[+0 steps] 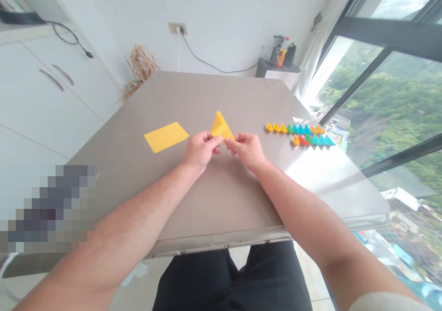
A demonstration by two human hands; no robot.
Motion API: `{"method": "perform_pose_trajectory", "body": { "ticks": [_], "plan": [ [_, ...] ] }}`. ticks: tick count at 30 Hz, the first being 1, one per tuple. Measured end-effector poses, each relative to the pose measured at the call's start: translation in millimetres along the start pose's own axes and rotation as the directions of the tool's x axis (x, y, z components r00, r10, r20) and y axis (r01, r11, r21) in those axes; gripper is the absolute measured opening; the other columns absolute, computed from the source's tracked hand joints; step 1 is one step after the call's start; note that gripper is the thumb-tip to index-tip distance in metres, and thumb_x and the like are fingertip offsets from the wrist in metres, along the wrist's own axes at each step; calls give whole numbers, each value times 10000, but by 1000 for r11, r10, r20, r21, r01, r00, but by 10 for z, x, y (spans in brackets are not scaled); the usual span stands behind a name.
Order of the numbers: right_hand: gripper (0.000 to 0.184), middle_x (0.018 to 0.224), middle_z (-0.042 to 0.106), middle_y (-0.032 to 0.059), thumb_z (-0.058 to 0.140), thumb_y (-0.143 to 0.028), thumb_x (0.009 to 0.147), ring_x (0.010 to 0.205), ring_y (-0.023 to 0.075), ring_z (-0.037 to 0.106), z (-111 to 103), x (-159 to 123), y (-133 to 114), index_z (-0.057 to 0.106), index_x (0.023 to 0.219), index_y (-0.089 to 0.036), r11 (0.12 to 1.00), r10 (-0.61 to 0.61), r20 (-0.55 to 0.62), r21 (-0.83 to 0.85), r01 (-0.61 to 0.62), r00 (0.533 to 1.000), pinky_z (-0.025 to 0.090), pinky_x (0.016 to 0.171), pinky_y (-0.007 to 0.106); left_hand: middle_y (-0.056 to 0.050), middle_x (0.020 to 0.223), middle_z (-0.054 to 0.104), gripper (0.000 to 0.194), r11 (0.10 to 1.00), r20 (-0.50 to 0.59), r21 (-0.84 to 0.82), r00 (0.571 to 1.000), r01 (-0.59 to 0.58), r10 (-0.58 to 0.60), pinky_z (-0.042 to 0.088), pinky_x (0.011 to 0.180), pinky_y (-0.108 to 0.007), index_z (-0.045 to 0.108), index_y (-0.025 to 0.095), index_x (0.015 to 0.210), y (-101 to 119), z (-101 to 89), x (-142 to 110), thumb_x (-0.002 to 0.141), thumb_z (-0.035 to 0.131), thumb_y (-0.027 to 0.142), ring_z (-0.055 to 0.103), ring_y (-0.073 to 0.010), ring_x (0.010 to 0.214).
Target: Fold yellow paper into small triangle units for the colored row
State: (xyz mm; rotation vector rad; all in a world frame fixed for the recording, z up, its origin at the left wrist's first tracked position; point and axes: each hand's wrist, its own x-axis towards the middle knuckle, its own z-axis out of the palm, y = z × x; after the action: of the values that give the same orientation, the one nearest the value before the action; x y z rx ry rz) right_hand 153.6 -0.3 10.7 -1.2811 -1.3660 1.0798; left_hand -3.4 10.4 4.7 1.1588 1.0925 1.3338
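Note:
Between my two hands is a piece of folded yellow paper, its peak pointing away from me above the table. My left hand pinches its lower left corner with thumb and fingers. At the lower right corner, my right hand grips it the same way. A flat yellow sheet of paper lies on the table just left of my left hand. To the right stand two rows of small folded paper boats, a back row and a front row, in yellow, orange, red, green and blue.
The grey-brown table stretches in front of me, its near edge close to my legs. A large window runs along the right side. Beyond the far edge are dried plant stalks and a small cabinet bearing bottles.

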Motion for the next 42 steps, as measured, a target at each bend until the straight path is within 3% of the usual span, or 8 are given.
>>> {"method": "perform_pose_trajectory", "body": {
  "ticks": [7, 16, 21, 24, 28, 33, 37, 42],
  "plan": [
    [301, 604, 608, -10, 789, -431, 727, 585, 131, 548, -53, 27, 38, 595, 656, -212, 985, 42, -41, 168, -34, 998, 442, 589, 287, 8, 626, 567, 178, 996, 74, 90, 997, 13, -20, 462, 536, -254, 650, 169, 662, -60, -60, 29, 687, 768, 299, 515, -109, 569],
    [288, 619, 642, -4, 788, -421, 714, 571, 119, 548, -72, 28, 14, 621, 667, -191, 996, 21, -26, 93, -18, 999, 439, 572, 269, 3, 658, 584, 214, 990, 69, 131, 996, 42, -51, 463, 545, -254, 672, 151, 692, -65, -86, 24, 700, 784, 333, 514, -106, 580],
    [191, 661, 664, -13, 752, -348, 720, 606, 129, 606, -44, 30, 32, 660, 762, -186, 995, -29, -26, 90, 31, 999, 473, 595, 261, -4, 722, 626, 271, 991, 210, 102, 971, 92, -112, 499, 598, -256, 722, 144, 812, -32, -73, -17, 697, 827, 366, 548, -114, 642],
    [141, 637, 651, -17, 704, -301, 732, 588, 125, 590, -56, 45, 52, 691, 805, -181, 998, -43, -55, 49, 45, 998, 461, 577, 257, -25, 831, 689, 292, 997, 217, 47, 974, 59, -68, 546, 668, -273, 735, 158, 893, 1, -70, -32, 735, 806, 393, 616, -139, 739],
    [239, 709, 678, -5, 650, -271, 747, 612, 121, 579, -75, 44, 69, 761, 940, -185, 995, -96, -48, -26, 95, 994, 463, 593, 264, -51, 882, 734, 269, 1000, 97, 19, 995, 7, -9, 576, 683, -285, 700, 159, 876, 12, -80, -16, 741, 799, 370, 691, -180, 823],
    [370, 743, 695, -5, 626, -256, 755, 614, 120, 559, -55, 14, 72, 792, 1083, -216, 976, -161, -49, -157, 151, 986, 475, 618, 276, -37, 831, 746, 376, 995, 92, 94, 995, -46, 37, 592, 631, -286, 637, 181, 1033, -30, -83, 0, 711, 805, 279, 717, -182, 736],
    [329, 791, 714, 10, 639, -260, 770, 648, 128, 571, -30, 1, 75, 810, 1050, -231, 952, -223, -78, -230, 201, 972, 485, 643, 281, -13, 809, 746, 574, 974, 117, 197, 989, -115, 93, 622, 651, -312, 599, 216, 1271, -56, -79, -16, 727, 778, 239, 726, -180, 681],
    [276, 821, 698, 20, 636, -212, 787, 675, 126, 570, -16, 6, 100, 821, 989, -237, 911, -340, -95, -280, 303, 936, 480, 664, 276, -19, 762, 754, 397, 939, 144, 277, 975, -205, 171, 633, 700, -319, 716, 199, 1147, -88, -84, -26, 764, 769, 293, 736, -185, 682]
  ]
}}
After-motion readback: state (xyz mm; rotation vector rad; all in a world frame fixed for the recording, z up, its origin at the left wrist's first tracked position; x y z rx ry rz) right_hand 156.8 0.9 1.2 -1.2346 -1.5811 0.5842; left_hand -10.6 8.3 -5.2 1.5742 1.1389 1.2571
